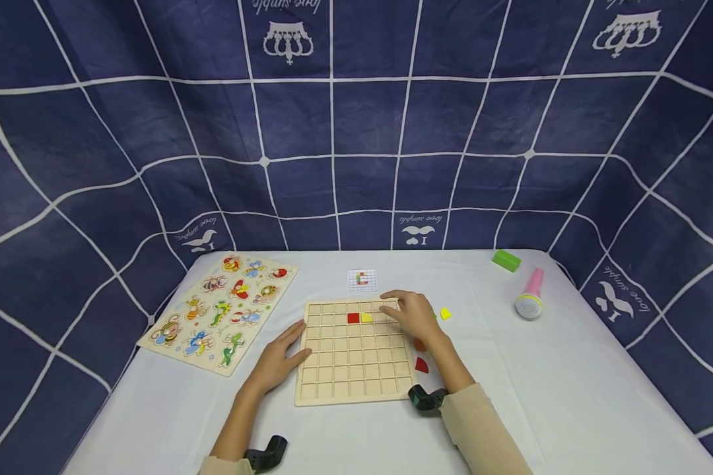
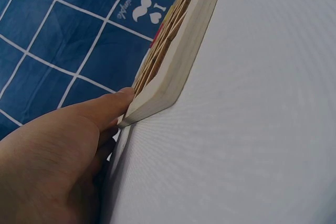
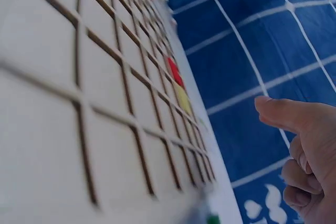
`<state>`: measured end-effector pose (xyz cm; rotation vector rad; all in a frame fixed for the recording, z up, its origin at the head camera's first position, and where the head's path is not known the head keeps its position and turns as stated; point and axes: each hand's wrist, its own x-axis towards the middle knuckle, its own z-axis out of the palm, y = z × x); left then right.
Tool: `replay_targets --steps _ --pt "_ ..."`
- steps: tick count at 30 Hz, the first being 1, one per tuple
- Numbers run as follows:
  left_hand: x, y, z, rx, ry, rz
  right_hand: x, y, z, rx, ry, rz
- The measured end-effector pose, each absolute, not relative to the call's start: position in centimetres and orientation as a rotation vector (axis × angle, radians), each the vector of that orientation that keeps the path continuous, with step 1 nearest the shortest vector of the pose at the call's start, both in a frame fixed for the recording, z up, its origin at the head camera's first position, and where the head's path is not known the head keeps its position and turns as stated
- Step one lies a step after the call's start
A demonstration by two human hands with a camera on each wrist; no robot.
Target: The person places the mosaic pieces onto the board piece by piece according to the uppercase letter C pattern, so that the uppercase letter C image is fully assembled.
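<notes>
Wooden grid board lies centred on the table; keep it braced with your flat, unclenched left hand against its left edge. Your right hand hovers over the top row, fingers loosely curled, grasping nothing visible, beside the red tile and yellow tile; seat pieces squarely.

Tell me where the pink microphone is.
In the head view, the pink microphone lies on the table's far right side, just in front of the green block, well right of the wooden grid board.

Left hand flat, fingers straight; right hand loosely curled.
</notes>
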<state>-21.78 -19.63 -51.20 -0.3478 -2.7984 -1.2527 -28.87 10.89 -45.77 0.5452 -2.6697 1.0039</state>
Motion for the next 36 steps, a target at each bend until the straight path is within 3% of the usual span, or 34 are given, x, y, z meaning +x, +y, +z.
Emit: replay_targets --steps 14,20,36 --pt "-21.7 -19.7 -51.2 -0.362 -2.791 -1.263 -29.3 19.7 -45.2 0.320 -2.707 0.990" --pt "-21.8 -19.6 -51.1 -0.362 -2.806 -1.260 -29.7 22.7 -46.5 0.352 -2.793 0.995" --pt "-21.8 -19.6 -51.3 -0.352 -2.784 -1.258 -30.3 25.2 -49.1 0.429 -2.941 1.034"
